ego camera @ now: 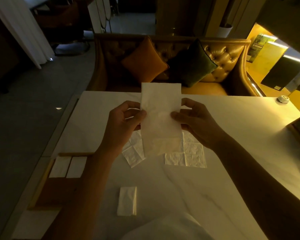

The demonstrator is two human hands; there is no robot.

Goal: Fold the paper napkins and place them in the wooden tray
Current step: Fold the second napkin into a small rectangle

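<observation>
Thumb and fingertips of the left hand (126, 116) pinch the left edge of a tall, half-folded paper napkin (161, 118), while the right hand (194, 118) pinches its right edge the same way, thumbs on the near face and fingers curled behind. Both hands hold the napkin upright above the middle of the white marble table (232, 135), its top edge reaching past the table's far edge in the head view. The wrists are level, palms turned inward toward each other, and both bare forearms angle in from the near corners of the frame. Beneath the held napkin, two unfolded, creased napkins (192, 153) lie flat on the table, one showing at each side. A folded napkin (127, 200) rests near the table's near edge, just left of centre. At the left edge sits the wooden tray (42, 186), with two folded napkins (68, 167) side by side at its far end. Beyond the far edge stands a tufted sofa (222, 58) with an orange cushion (144, 61) and a green cushion (192, 63).
</observation>
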